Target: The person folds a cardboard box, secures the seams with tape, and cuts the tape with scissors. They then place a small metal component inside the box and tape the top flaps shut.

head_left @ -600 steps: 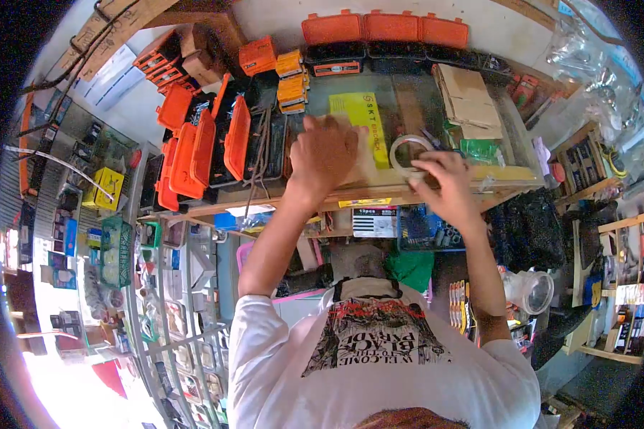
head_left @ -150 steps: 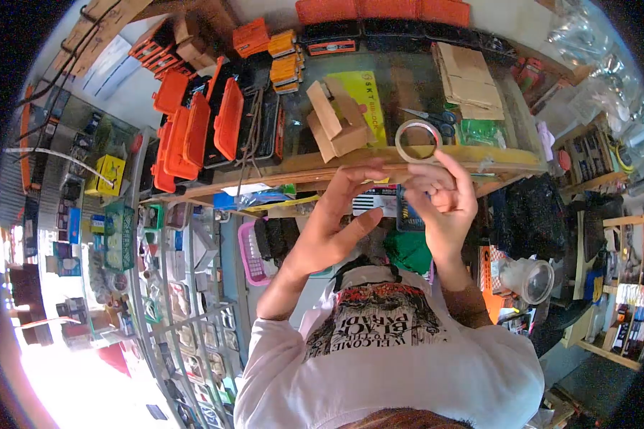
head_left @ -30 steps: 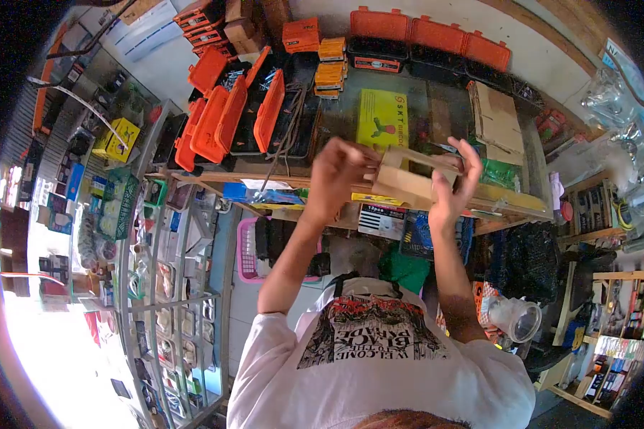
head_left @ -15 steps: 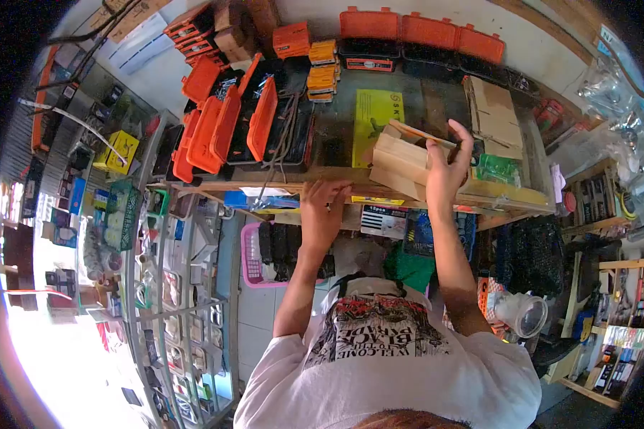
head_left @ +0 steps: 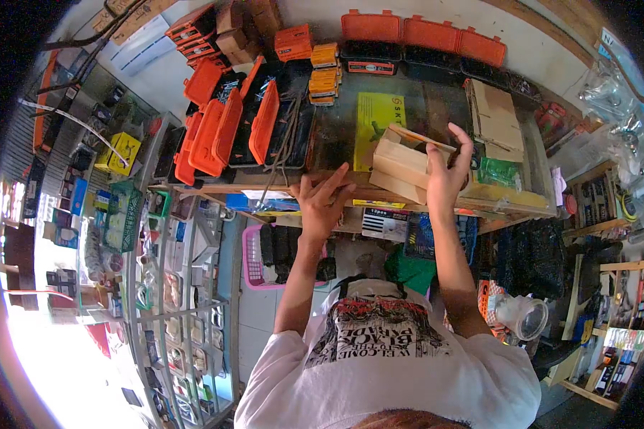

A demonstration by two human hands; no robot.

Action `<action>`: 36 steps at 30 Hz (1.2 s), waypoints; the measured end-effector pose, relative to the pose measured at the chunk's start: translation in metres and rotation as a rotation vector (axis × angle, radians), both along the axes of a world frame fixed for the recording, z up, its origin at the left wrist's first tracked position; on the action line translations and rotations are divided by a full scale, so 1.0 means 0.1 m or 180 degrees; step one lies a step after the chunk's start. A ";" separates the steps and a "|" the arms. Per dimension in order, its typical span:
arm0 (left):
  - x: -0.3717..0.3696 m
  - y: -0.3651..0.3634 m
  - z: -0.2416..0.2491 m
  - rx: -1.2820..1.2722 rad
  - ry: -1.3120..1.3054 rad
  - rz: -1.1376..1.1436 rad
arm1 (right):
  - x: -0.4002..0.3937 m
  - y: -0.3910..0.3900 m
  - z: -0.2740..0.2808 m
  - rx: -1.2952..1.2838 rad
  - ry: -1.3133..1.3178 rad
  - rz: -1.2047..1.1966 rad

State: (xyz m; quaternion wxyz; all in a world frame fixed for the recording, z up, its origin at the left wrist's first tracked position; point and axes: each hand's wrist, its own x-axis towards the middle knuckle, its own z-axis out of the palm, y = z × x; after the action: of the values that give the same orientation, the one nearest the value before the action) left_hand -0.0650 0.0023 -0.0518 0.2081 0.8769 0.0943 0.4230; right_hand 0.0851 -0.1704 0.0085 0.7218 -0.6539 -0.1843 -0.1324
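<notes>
A small open cardboard box (head_left: 401, 159) stands near the front edge of the wooden-framed table, its flaps raised. My right hand (head_left: 446, 170) is at the box's right end, thumb against its wall and index finger raised; the other fingers are partly hidden. Left of the box, my left hand (head_left: 323, 204) is over the table's front edge with its fingers spread, holding nothing. Behind the box lies a flat yellow-green box (head_left: 378, 118). A dark cord (head_left: 288, 136) hangs over the front edge, left of my left hand.
Open orange-lidded cases (head_left: 215, 139) with screws occupy the table's left side. Small yellow-orange boxes (head_left: 324, 75) are stacked at the back. Flattened cardboard (head_left: 495, 118) and a green plastic packet (head_left: 499, 171) lie right. Below is a pink basket (head_left: 252, 257); a glass display rack (head_left: 186, 307) stands left.
My left hand has lifted slightly and spread its fingers over the table edge. The cardboard box has shifted slightly under my right hand, and its upper flap sits differently.
</notes>
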 end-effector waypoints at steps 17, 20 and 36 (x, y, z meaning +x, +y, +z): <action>0.17 -0.62 0.64 0.0505 -0.0155 -0.0553 | -0.05 0.14 -0.20 0.0859 0.0049 0.0496; 0.42 -0.66 0.61 0.0902 -0.0011 -0.0967 | -0.04 0.14 -0.23 0.1013 0.0300 0.0603; 0.56 -0.59 0.35 0.0918 0.0234 -0.0978 | 0.04 -0.18 -0.14 0.0628 0.0787 0.1141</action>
State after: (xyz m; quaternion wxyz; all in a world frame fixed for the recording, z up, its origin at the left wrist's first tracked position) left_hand -0.0087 -0.0567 -0.0170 0.1389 0.9165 -0.0945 0.3631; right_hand 0.0889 -0.1883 -0.0057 0.8112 -0.5482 -0.1939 0.0616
